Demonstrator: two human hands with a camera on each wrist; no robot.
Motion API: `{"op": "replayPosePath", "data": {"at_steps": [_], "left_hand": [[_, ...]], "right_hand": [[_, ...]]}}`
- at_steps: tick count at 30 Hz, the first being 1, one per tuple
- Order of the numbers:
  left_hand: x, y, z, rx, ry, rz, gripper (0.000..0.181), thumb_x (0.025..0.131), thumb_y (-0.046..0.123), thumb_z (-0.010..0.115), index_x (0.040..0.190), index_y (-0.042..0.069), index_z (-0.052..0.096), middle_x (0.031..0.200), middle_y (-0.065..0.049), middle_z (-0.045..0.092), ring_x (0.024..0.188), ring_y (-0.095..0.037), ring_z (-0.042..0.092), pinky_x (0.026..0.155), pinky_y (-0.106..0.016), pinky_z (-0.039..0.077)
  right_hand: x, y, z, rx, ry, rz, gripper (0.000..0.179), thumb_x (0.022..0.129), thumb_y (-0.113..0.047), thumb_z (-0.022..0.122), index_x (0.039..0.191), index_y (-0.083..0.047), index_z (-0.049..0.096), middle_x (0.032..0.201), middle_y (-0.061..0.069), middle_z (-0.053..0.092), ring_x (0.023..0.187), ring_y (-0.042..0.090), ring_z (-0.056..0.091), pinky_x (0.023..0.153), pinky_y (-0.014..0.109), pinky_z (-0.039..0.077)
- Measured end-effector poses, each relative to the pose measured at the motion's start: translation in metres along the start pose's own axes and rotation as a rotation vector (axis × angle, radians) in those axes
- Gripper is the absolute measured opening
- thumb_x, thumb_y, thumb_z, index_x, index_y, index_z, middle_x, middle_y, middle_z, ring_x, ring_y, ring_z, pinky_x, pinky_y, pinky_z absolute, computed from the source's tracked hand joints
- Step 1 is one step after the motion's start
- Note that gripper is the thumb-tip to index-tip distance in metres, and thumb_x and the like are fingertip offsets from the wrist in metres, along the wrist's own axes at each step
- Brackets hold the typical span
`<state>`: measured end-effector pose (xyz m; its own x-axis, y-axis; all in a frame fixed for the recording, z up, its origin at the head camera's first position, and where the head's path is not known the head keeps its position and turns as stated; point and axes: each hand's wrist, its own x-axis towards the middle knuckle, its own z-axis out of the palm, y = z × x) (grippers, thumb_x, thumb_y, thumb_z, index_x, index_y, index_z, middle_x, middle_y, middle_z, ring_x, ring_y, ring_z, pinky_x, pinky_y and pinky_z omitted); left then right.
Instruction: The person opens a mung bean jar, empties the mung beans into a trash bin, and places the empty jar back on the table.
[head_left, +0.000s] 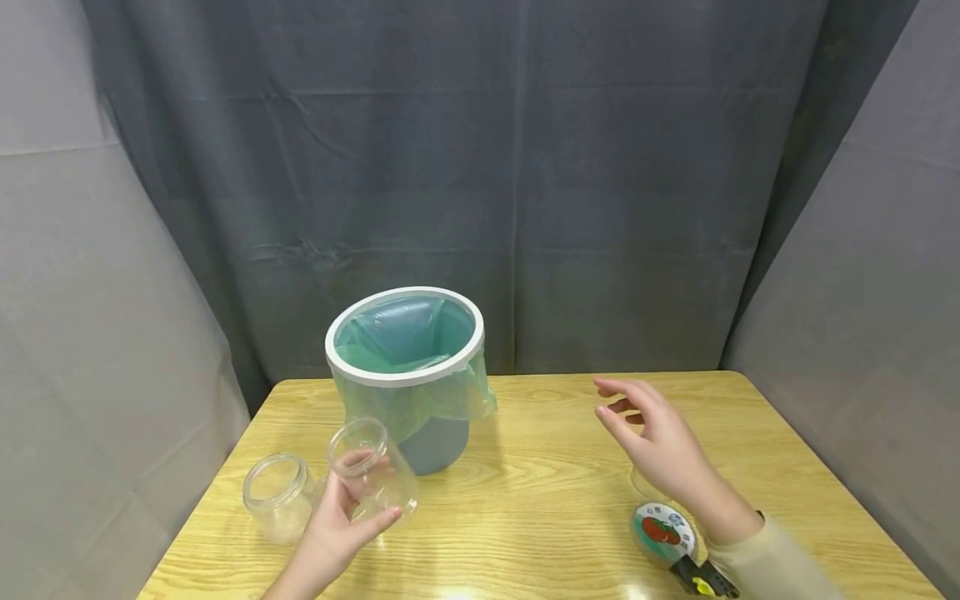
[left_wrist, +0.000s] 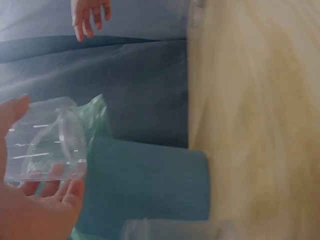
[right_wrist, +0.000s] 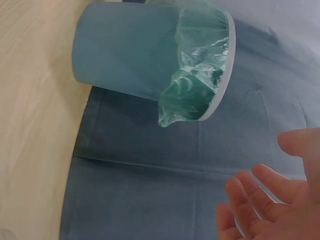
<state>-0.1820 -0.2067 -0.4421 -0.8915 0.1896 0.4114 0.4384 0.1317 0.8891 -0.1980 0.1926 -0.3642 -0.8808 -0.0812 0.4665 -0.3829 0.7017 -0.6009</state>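
My left hand [head_left: 330, 525] grips a clear wide-mouthed jar [head_left: 393, 483], thumb on one side and fingers around the other. The jar is tilted and appears to have nothing inside. In the left wrist view the jar [left_wrist: 47, 142] is held beside the bin. Another clear open jar [head_left: 277, 500] stands on the table to the left. My right hand [head_left: 660, 442] hovers over the right side, fingers loosely bent and apart, holding nothing. Below its wrist is a round lid-like disc [head_left: 663, 531] with a tomato picture, partly hidden by the forearm.
A grey-blue bin [head_left: 438, 442] with a white rim [head_left: 405, 379] and green bag liner [head_left: 450, 404] stands at the table's back left. Dark and grey cloth hangs around the wooden table [head_left: 540, 500]. A black strap piece [head_left: 701, 577] shows by the right sleeve.
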Motion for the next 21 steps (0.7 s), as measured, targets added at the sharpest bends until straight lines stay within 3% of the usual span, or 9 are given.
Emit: {"op": "replayPosePath", "data": {"at_steps": [2,5,8,11,13,15,17,20,21], "left_hand": [[-0.003,-0.001,0.006,0.038,-0.007,-0.089,0.066,0.085,-0.002,0.08,0.137,0.004,0.039,0.138,-0.01,0.062,0.12,0.003,0.06,0.103,-0.022,0.044],[-0.006,-0.007,0.013,0.092,-0.022,-0.179,0.068,0.082,0.006,0.085,0.134,0.008,0.041,0.139,-0.012,0.058,0.122,-0.003,0.059,0.108,-0.043,0.048],[-0.006,-0.016,0.018,0.16,-0.05,-0.202,0.069,0.079,0.009,0.088,0.13,0.008,0.042,0.137,-0.012,0.055,0.127,-0.022,0.058,0.106,-0.064,0.045],[-0.006,-0.025,0.021,0.224,-0.118,-0.213,0.07,0.079,0.012,0.088,0.13,0.007,0.039,0.136,-0.013,0.051,0.131,-0.041,0.053,0.104,-0.073,0.041],[-0.005,-0.03,0.022,0.263,-0.168,-0.229,0.071,0.081,0.015,0.087,0.13,0.008,0.037,0.135,-0.016,0.049,0.125,-0.042,0.055,0.099,-0.071,0.046],[-0.004,-0.034,0.022,0.266,-0.216,-0.274,0.07,0.083,0.017,0.086,0.131,0.01,0.035,0.135,-0.019,0.046,0.106,-0.03,0.06,0.09,-0.055,0.057],[-0.004,-0.038,0.022,0.262,-0.239,-0.313,0.071,0.083,0.019,0.086,0.131,0.01,0.034,0.131,-0.021,0.046,0.085,-0.018,0.055,0.076,-0.035,0.058],[-0.005,-0.044,0.021,0.256,-0.252,-0.348,0.07,0.084,0.019,0.086,0.131,0.01,0.034,0.126,-0.02,0.044,0.079,-0.016,0.048,0.073,-0.031,0.055],[-0.006,-0.045,0.021,0.26,-0.252,-0.351,0.07,0.084,0.019,0.086,0.131,0.009,0.034,0.126,-0.019,0.044,0.085,-0.019,0.052,0.079,-0.037,0.057]], "right_hand": [[-0.003,0.002,0.002,-0.006,-0.007,0.007,0.037,0.103,-0.021,0.065,0.139,-0.011,0.063,0.129,0.008,0.065,0.105,0.023,0.065,0.088,0.035,0.054],[-0.006,0.006,0.004,-0.016,-0.02,0.019,0.038,0.103,-0.022,0.065,0.139,-0.011,0.062,0.128,0.007,0.065,0.105,0.022,0.065,0.088,0.037,0.054],[-0.01,0.009,0.004,-0.018,-0.033,0.025,0.038,0.104,-0.024,0.064,0.139,-0.012,0.062,0.129,0.008,0.065,0.105,0.022,0.064,0.086,0.038,0.054],[-0.014,0.012,0.004,-0.02,-0.04,0.026,0.038,0.104,-0.025,0.064,0.14,-0.012,0.062,0.128,0.008,0.065,0.105,0.022,0.064,0.084,0.036,0.053],[-0.016,0.015,0.004,-0.031,-0.041,0.021,0.038,0.103,-0.024,0.065,0.139,-0.012,0.062,0.127,0.008,0.065,0.104,0.022,0.065,0.083,0.033,0.052],[-0.018,0.018,0.004,-0.045,-0.046,0.019,0.038,0.103,-0.022,0.066,0.139,-0.012,0.062,0.125,0.008,0.066,0.103,0.022,0.065,0.082,0.031,0.052],[-0.02,0.021,0.005,-0.055,-0.054,0.018,0.039,0.102,-0.021,0.066,0.14,-0.012,0.062,0.125,0.007,0.066,0.102,0.021,0.065,0.082,0.033,0.053],[-0.023,0.024,0.005,-0.063,-0.072,0.028,0.038,0.103,-0.023,0.065,0.14,-0.013,0.061,0.126,0.005,0.065,0.103,0.019,0.065,0.083,0.035,0.054],[-0.025,0.024,0.006,-0.065,-0.077,0.032,0.038,0.103,-0.024,0.065,0.14,-0.014,0.062,0.126,0.005,0.065,0.103,0.019,0.064,0.083,0.034,0.054]]}}
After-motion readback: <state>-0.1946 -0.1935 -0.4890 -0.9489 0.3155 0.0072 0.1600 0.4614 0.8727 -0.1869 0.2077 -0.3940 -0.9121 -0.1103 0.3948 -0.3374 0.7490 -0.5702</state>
